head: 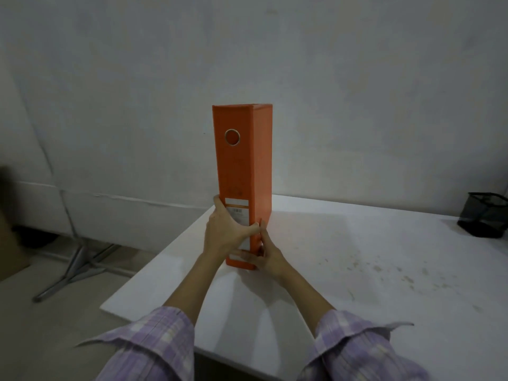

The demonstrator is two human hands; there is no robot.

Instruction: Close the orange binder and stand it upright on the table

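Note:
The orange binder (242, 166) stands upright and closed on the white table (343, 257), its spine facing me with a round finger hole near the top and a white label low down. My left hand (225, 232) wraps the lower spine from the left, thumb across the label. My right hand (268, 257) grips the bottom right corner of the spine, fingers against the cover. Both forearms wear lilac checked sleeves.
A black mesh pen holder (483, 214) stands at the table's far right edge. The table's left edge runs diagonally beside the binder; below it the floor holds a metal stand's legs (79, 268). A grey wall rises close behind the table.

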